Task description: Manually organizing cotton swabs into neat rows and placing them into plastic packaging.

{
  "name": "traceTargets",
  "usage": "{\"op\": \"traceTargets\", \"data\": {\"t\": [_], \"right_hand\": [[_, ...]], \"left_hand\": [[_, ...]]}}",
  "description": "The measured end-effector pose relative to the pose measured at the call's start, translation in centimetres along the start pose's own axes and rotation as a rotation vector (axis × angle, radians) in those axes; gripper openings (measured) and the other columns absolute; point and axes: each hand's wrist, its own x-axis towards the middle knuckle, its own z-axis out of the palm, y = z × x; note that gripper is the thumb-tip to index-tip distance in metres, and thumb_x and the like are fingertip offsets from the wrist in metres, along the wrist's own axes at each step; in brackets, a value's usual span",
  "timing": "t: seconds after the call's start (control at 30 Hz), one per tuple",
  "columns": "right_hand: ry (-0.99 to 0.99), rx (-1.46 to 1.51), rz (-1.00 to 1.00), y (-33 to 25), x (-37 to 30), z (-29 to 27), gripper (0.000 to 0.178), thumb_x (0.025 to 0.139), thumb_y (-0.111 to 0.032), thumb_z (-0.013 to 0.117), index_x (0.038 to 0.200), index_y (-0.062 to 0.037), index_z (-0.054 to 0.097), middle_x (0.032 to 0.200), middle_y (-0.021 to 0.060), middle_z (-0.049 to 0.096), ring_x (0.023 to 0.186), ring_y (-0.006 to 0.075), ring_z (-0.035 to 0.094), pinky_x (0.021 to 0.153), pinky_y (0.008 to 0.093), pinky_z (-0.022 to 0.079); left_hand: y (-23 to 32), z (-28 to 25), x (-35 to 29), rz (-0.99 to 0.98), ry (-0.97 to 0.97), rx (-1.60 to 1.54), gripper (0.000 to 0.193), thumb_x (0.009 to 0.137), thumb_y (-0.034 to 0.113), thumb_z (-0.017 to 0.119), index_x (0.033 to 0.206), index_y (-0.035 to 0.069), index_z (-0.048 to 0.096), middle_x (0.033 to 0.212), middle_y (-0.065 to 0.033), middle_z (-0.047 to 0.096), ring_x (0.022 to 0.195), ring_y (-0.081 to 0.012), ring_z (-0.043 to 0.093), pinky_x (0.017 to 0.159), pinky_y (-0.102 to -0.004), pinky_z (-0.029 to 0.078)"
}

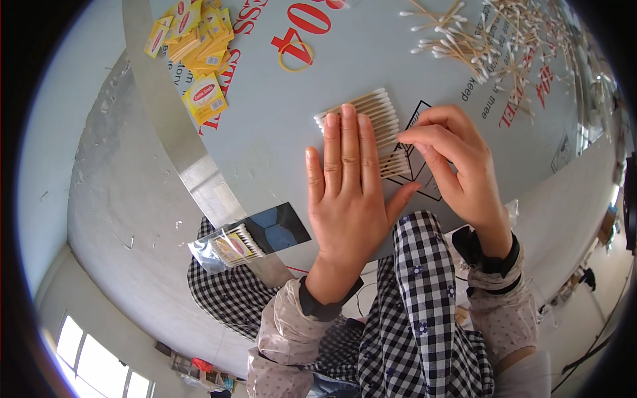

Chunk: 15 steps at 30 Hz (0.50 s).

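Observation:
A flat row of cotton swabs (386,117) lies side by side on the grey sheet-covered table, white tips in line at both ends. My left hand (348,199) rests flat over the row, fingers stretched out and thumb spread, hiding the near left part of it. At the row's right end, my right hand (461,156) has its thumb and forefinger drawn together in a pinch by the white tips. What sits between those fingertips is too small to make out.
A heap of loose swabs (488,46) spreads over the far right. Yellow printed cards (202,43) are piled far left, with a yellow rubber band (295,56) between. By the table's metal edge (209,189) lies a clear bag (232,247) holding swabs and a yellow card.

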Motion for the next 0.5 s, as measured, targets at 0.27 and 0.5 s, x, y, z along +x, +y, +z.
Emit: {"op": "traceTargets", "data": {"t": [0.27, 0.5], "right_hand": [[-0.061, -0.029, -0.041, 0.24, 0.14, -0.32, 0.015, 0.086, 0.003, 0.065, 0.097, -0.0064, 0.069, 0.094, 0.0066, 0.058, 0.082, 0.0232, 0.058, 0.073, 0.0345, 0.048], [-0.02, -0.062, -0.037, 0.07, 0.82, 0.0, 0.017, 0.086, 0.003, 0.065, 0.098, -0.0074, 0.069, 0.095, 0.0069, 0.058, 0.083, 0.0238, 0.058, 0.074, 0.0344, 0.048]], "left_hand": [[-0.09, 0.01, -0.01, -0.003, -0.001, -0.003, 0.098, 0.089, 0.067, 0.054, 0.154, -0.004, 0.03, 0.161, -0.0219, 0.028, 0.151, -0.0347, 0.024, 0.121, -0.0517, 0.016], [0.17, -0.31, 0.18, -0.037, 0.006, -0.01, 0.089, 0.094, 0.066, 0.045, 0.151, -0.001, 0.038, 0.159, -0.0149, 0.037, 0.149, -0.0297, 0.031, 0.123, -0.0487, 0.013]]}}
